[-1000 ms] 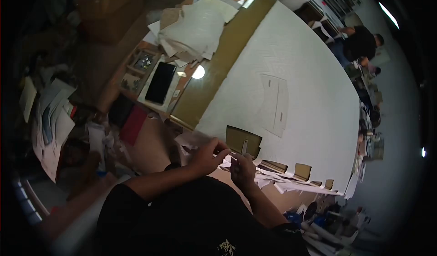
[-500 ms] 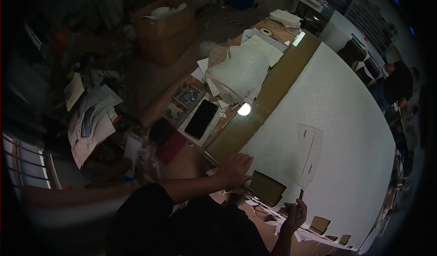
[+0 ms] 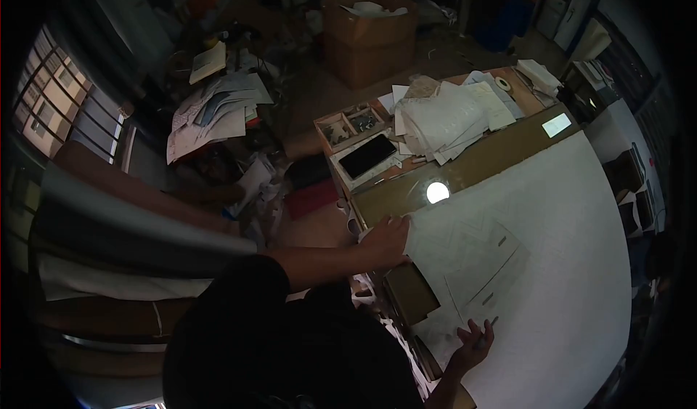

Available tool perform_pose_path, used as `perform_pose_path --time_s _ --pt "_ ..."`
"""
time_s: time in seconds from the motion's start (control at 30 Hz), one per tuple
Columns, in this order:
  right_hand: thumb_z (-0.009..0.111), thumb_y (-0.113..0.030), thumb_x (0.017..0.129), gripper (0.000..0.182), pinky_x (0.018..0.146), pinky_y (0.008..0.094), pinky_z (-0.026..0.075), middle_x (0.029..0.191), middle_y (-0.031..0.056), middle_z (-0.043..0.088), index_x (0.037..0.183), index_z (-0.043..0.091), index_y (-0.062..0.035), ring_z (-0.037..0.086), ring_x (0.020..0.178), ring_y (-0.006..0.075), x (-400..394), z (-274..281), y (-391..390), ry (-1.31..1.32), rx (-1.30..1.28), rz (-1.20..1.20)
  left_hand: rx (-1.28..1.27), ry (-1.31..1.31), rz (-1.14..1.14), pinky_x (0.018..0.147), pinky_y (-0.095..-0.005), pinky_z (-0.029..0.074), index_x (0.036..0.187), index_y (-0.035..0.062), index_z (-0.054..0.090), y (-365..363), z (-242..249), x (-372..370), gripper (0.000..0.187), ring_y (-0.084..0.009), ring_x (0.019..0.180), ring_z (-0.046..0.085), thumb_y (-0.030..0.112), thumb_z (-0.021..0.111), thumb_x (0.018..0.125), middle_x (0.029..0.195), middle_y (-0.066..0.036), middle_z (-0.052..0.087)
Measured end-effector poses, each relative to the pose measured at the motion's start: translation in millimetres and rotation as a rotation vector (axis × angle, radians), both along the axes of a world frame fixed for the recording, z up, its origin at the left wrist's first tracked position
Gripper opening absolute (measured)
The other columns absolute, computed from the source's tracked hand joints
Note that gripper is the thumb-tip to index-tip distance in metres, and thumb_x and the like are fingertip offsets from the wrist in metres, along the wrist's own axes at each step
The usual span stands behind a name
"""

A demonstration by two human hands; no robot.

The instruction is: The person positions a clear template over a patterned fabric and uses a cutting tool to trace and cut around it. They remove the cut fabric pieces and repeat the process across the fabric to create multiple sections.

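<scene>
My left hand (image 3: 386, 243) lies palm down at the near left corner of a large white sheet (image 3: 566, 264), its fingers stretched over the edge. My right hand (image 3: 473, 345) is above the near part of the sheet, fingers curled loosely around a slim pen-like tool (image 3: 495, 321); its exact kind is too small to tell. Between the hands, a brown rectangle (image 3: 414, 293) shows where the sheet has a gap. A flat pattern piece (image 3: 494, 267) with thin dark lines and two slots rests on the sheet, left of its middle.
Behind the sheet runs an olive-brown board (image 3: 501, 151) with bright reflections. Beyond it are a black phone (image 3: 368, 155), a wooden box (image 3: 350, 127) of small metal parts, stacked papers (image 3: 443, 122) and a tape roll (image 3: 502, 83). Fabric rolls (image 3: 123, 264) stand left; a cardboard box (image 3: 370, 46) is behind.
The camera view has turned left, so the table appears rotated and more fabric rolls show. My right hand has loosened its fingers and tilted the tool. My left hand stays at the sheet's corner.
</scene>
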State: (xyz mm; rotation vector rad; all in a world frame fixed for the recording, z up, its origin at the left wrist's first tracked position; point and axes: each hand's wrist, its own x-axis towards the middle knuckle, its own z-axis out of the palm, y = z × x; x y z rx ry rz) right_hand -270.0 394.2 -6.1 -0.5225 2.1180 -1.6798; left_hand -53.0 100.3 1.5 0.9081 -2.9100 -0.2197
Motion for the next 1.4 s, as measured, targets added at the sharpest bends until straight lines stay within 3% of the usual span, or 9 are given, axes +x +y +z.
perform_pose_path --time_s 0.17,0.23,0.5,0.7,0.87,1.0,1.07,1.27,1.4 --pt "0.058 -0.011 0.107 0.029 0.090 0.0356 0.059 0.119 0.0196 0.071 0.134 0.056 -0.0011 0.071 0.104 0.0230 -13.2 -33.5 -3.1 0.049 -0.034 -0.047 0.084 -0.030 -0.021 0.120 -0.0517 0.034 0.140 -0.0178 0.050 -9.5 -7.9 -6.7 0.096 -0.0368 0.135 0.051 0.055 0.079 0.084 0.141 -0.027 0.055" --pt "0.058 -0.009 0.107 0.027 0.099 0.0378 0.054 0.127 0.0191 0.069 0.132 0.056 -0.0005 0.067 0.116 0.0271 -15.3 -40.5 -4.2 0.342 0.151 -0.060 0.061 -0.021 -0.092 0.119 -0.0537 0.033 0.141 -0.0152 0.052 -13.4 -7.2 -5.7 0.094 -0.0368 0.136 0.050 0.054 0.080 0.083 0.139 -0.026 0.057" --pt "0.062 -0.011 0.102 0.040 0.106 0.0415 0.050 0.148 0.0220 0.056 0.139 0.053 0.0009 0.058 0.129 0.0348 -3.4 -53.8 -46.3 0.588 0.450 -0.173 0.063 0.100 -0.409 0.118 -0.0580 0.034 0.136 -0.0033 0.063 -45.1 -17.4 -11.9 0.077 -0.0347 0.129 0.052 0.052 0.076 0.084 0.129 -0.021 0.061" --pt "0.065 -0.003 0.095 0.040 0.108 0.0492 0.048 0.147 0.0276 0.055 0.133 0.053 0.0024 0.058 0.127 0.0448 10.1 -50.7 -54.2 0.728 0.498 -0.182 0.024 0.196 -0.566 0.114 -0.0544 0.038 0.088 0.0001 0.077 -72.1 -14.8 -7.5 0.034 -0.0360 0.123 0.056 0.032 0.080 0.078 0.125 -0.020 0.064" --pt "0.068 -0.002 0.092 0.039 0.110 0.0504 0.047 0.145 0.0279 0.058 0.129 0.054 0.0001 0.056 0.131 0.0476 12.8 -39.8 -60.6 0.681 0.524 -0.251 0.376 0.403 -0.540 0.109 -0.0501 0.045 0.119 0.0026 0.071 -98.1 -13.1 -39.0 0.047 -0.0385 0.123 0.056 0.024 0.085 0.080 0.126 -0.019 0.063" --pt "0.071 -0.003 0.091 0.045 0.110 0.0510 0.047 0.147 0.0288 0.056 0.132 0.052 -0.0006 0.054 0.134 0.0477 13.1 -41.7 -52.1 0.624 0.446 -0.303 0.323 0.474 -0.614 0.105 -0.0480 0.048 0.136 0.0055 0.061 -91.8 -26.2 -100.7 0.062 -0.0393 0.126 0.054 0.024 0.086 0.081 0.133 -0.019 0.059" --pt "0.072 -0.003 0.091 0.047 0.110 0.0515 0.047 0.147 0.0293 0.056 0.133 0.051 -0.0008 0.052 0.136 0.0483 17.4 -40.2 -45.5 0.589 0.407 -0.335 0.345 0.432 -0.688 0.114 -0.0516 0.042 0.146 0.0082 0.055 -82.6 -30.8 -137.0 0.074 -0.0430 0.135 0.049 0.036 0.084 0.085 0.147 -0.023 0.051" --pt "0.078 -0.009 0.087 0.051 0.112 0.0547 0.045 0.146 0.0280 0.057 0.131 0.055 -0.0021 0.050 0.135 0.0514 38.3 -25.9 -57.8 0.598 0.430 -0.179 0.116 0.149 -0.845 0.126 -0.0526 0.028 0.154 0.0161 0.051 -79.2 -25.6 -203.4 0.083 -0.0455 0.152 0.033 0.061 0.074 0.088 0.164 -0.025 0.034" --pt "0.085 -0.013 0.082 0.055 0.113 0.0518 0.044 0.143 0.0254 0.061 0.129 0.058 -0.0025 0.050 0.139 0.0489 38.5 -21.2 -69.5 0.642 0.478 -0.038 0.210 0.105 -0.850 0.126 -0.0527 0.027 0.152 0.0164 0.054 -101.2 -23.5 -219.8 0.081 -0.0451 0.152 0.032 0.061 0.075 0.087 0.165 -0.025 0.033"
